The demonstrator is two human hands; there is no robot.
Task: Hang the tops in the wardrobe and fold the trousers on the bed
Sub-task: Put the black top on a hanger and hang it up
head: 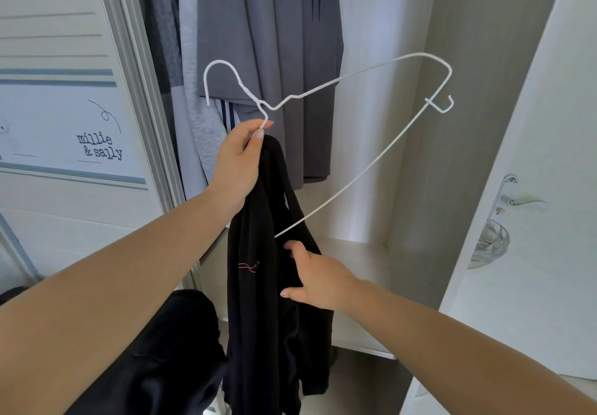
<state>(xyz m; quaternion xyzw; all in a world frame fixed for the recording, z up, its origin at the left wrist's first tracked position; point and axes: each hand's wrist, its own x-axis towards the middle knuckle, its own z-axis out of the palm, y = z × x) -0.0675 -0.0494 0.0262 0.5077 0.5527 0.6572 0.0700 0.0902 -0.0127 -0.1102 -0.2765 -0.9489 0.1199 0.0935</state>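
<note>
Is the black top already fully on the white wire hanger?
No: only one end of the white wire hanger is inside the black top; its other shoulder sticks out bare.

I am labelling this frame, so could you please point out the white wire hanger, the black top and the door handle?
white wire hanger (355,185): head view, on its long straight bottom bar.
black top (258,301): head view, on the hanging front fabric.
door handle (526,202): head view, on the lever.
</note>
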